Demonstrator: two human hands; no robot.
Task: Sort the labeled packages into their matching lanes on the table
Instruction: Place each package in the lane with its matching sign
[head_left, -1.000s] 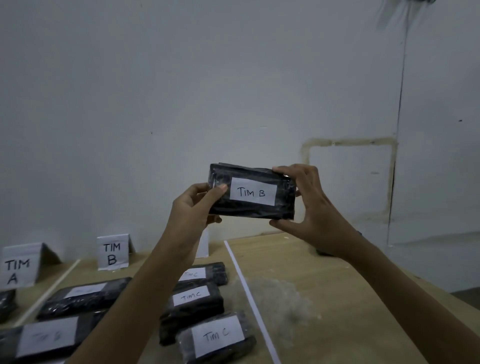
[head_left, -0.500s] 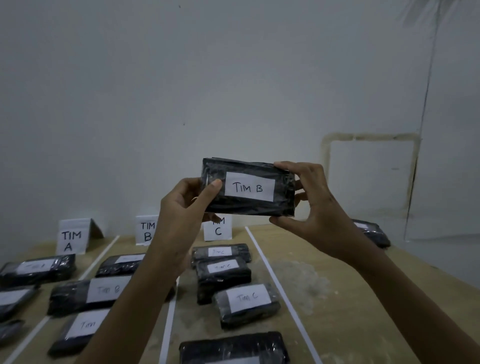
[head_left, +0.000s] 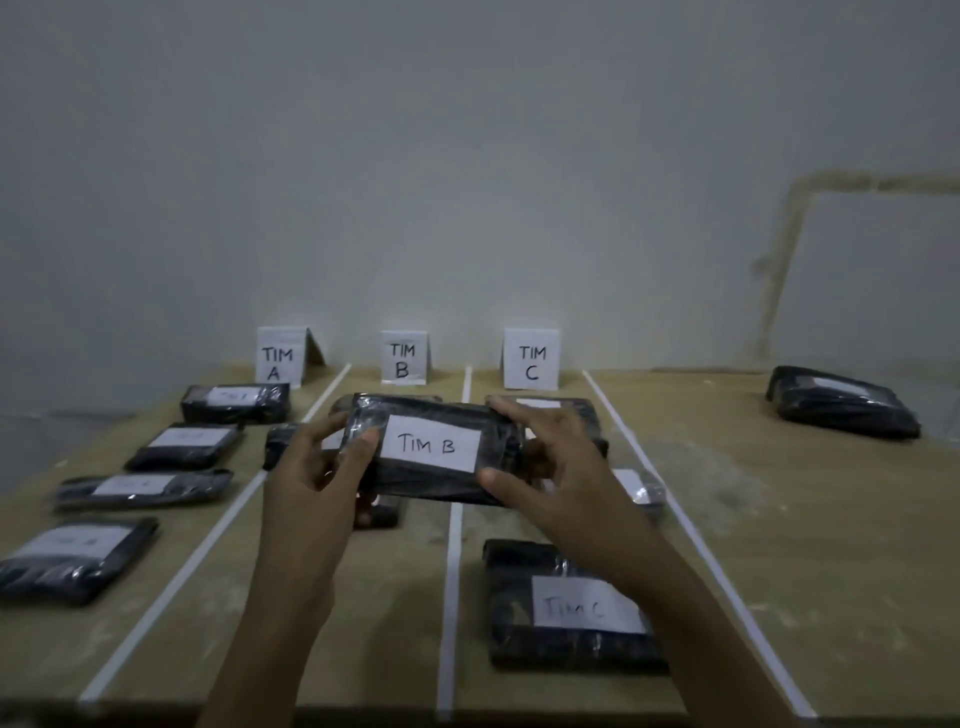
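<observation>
A black wrapped package with a white "TIM B" label (head_left: 431, 449) is held above the middle lane. My left hand (head_left: 317, 467) grips its left end and my right hand (head_left: 550, 462) grips its right end. Three folded signs stand at the back: TIM A (head_left: 278, 358), TIM B (head_left: 403, 357) and TIM C (head_left: 531, 359). White strips (head_left: 453, 545) divide the wooden table (head_left: 779, 545) into lanes. Several packages (head_left: 182, 444) lie in the A lane. A "TIM C" package (head_left: 566, 608) lies in the C lane. Other packages behind my hands are partly hidden.
One more black package (head_left: 841, 410) lies apart at the far right of the table, outside the lanes. A pale scuffed patch marks the wood right of the C lane. A bare wall rises just behind the signs. The table's front edge runs along the bottom.
The package has come down from in front of the wall to just above the B lane, both hands still on it. The view has turned left and down, showing all three lanes.
</observation>
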